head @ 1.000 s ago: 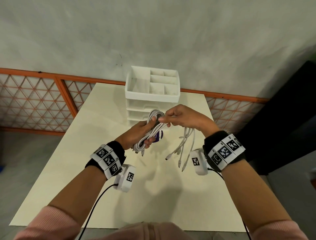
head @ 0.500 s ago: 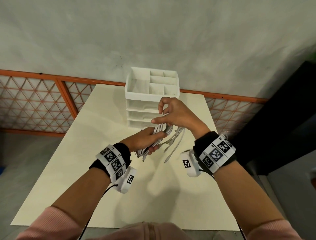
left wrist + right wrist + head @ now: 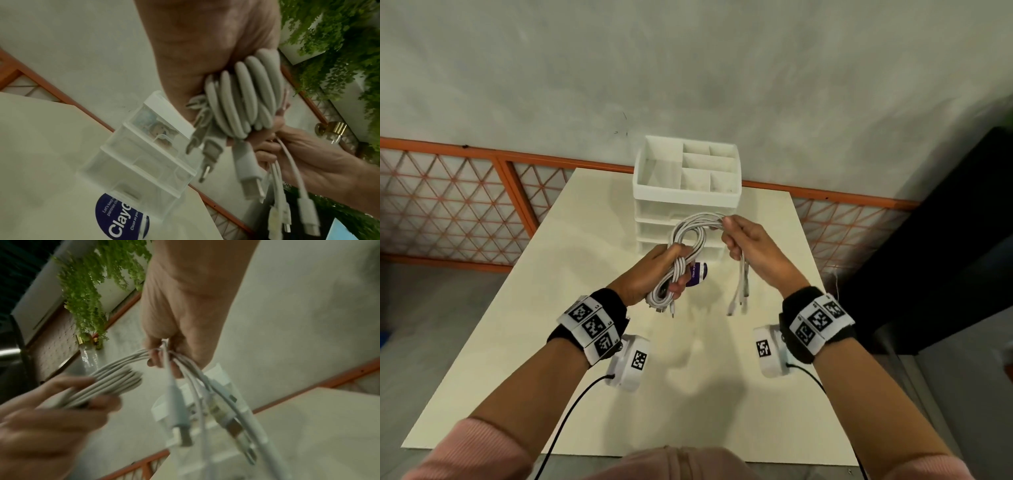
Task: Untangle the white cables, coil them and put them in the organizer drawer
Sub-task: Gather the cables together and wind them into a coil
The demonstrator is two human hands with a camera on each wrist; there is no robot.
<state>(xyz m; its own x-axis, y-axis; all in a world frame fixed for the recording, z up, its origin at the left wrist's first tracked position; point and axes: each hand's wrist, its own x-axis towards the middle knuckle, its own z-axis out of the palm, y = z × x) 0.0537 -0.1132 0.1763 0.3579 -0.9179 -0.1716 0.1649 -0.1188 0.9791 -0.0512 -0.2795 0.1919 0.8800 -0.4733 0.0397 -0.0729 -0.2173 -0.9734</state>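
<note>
A bundle of white cables is held in the air above the table, in front of the white organizer. My left hand grips the coiled lower part of the bundle, with several plug ends hanging below it. My right hand pinches the cables at the top of the loop, and their loose ends dangle under it with plugs showing. The organizer's drawers are closed.
A purple-labelled round object lies on the cream table just in front of the organizer. An orange lattice railing runs behind the table along the wall. A dark panel stands at the right.
My right hand has moved right and outward from the left one, drawing the cables into an open loop. The left hand keeps its grip on the coil.
</note>
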